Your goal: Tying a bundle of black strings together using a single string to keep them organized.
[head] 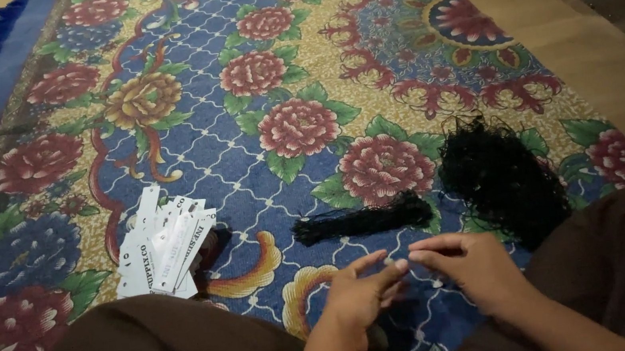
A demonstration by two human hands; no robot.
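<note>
Black strings are what the hands work among: a tidy bundle of black strings (363,219) lies straight across the floral mat (241,120) just beyond the fingertips, and a loose tangled heap of black strings (499,171) sits toward the mat's right edge, close to the right knee. The left hand (360,294) and the right hand (473,267) meet near the mat's near edge, between the knees in brown cloth, fingertips almost touching as if pinching something fine; whether a single strand runs between them cannot be told in the dim light. Both hands are narrowly curled, thumbs against forefingers, neither wrapped around the bundle or the heap. The strings look very light, limp and thin, likely to snag on one another, so the heap would tend to drag neighbours along; the straight bundle looks easier to take from, gripped at one end of a strand with fingertips. A fan of white paper tags (165,247) lies by the left knee, well apart from both hands.
</note>
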